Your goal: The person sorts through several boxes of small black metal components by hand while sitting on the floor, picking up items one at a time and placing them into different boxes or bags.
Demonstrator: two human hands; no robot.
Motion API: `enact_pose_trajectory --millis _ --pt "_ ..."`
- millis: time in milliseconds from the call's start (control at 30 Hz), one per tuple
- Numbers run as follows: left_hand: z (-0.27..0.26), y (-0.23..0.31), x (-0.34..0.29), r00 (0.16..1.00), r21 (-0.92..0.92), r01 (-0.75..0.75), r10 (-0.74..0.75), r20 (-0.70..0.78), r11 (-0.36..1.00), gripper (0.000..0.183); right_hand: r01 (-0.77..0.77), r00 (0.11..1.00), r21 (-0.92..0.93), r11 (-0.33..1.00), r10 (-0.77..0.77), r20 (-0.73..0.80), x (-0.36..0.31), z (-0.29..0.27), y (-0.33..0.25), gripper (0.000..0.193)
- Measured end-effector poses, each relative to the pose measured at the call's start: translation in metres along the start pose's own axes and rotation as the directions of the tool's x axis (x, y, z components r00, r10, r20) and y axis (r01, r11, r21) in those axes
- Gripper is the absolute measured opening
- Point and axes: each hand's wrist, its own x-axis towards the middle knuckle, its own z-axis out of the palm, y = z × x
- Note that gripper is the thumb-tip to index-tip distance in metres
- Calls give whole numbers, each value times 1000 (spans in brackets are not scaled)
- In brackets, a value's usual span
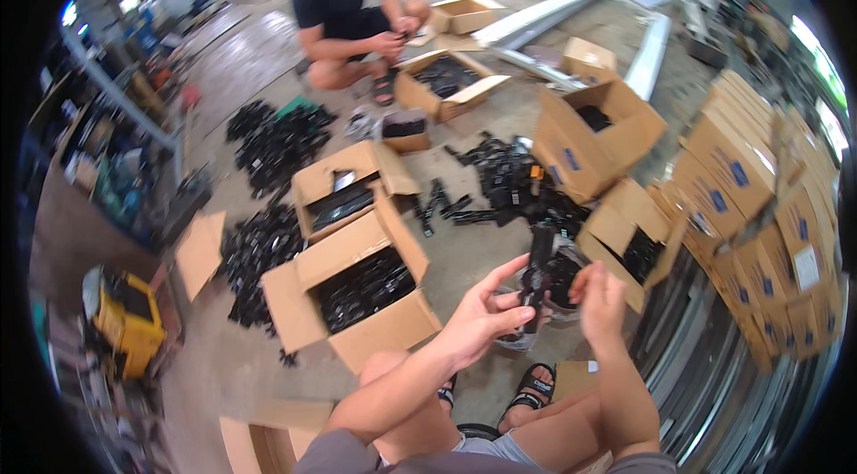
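Heap (277, 148) at left: glossy black pieces, loosely tangled, running far to near. Near-left carton (388, 331): brown cardboard, flaps spread, shiny black pieces inside. Middle pile (509, 175): same shine, straight narrow pieces at its left edge. Strip (540, 264): long, narrow, black, held roughly upright in left hand (486, 318), thumb and fingers closed round its lower part. Tub (561, 311): round, black bits within, just right of strip. Right hand (604, 304) beside tub, fingers curled; blurred, cannot tell if anything is gripped.

Counts: five large open cartons showing black contents (two left, one far, two right); one tub; one strip in hand.

Around: yellow machine (138, 331), boxy, near left. Co-worker (344, 37) crouched far off, hands together beside far carton (420, 95). White beams (562, 14), smooth, far right. Carton stack (714, 184) at right; long metal bars (692, 394) near right. Left hand and strip hide part of tub.
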Motion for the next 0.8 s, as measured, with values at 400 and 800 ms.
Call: enact_pose_trajectory --millis 400,800 --pt "-156 12 -183 767 11 -208 170 -619 978 72 -63 994 -230 971 81 73 -34 -58 13 40" --pt "-376 3 -133 612 659 742 272 -742 127 50 -227 921 -331 916 312 231 -27 -22 54 28"
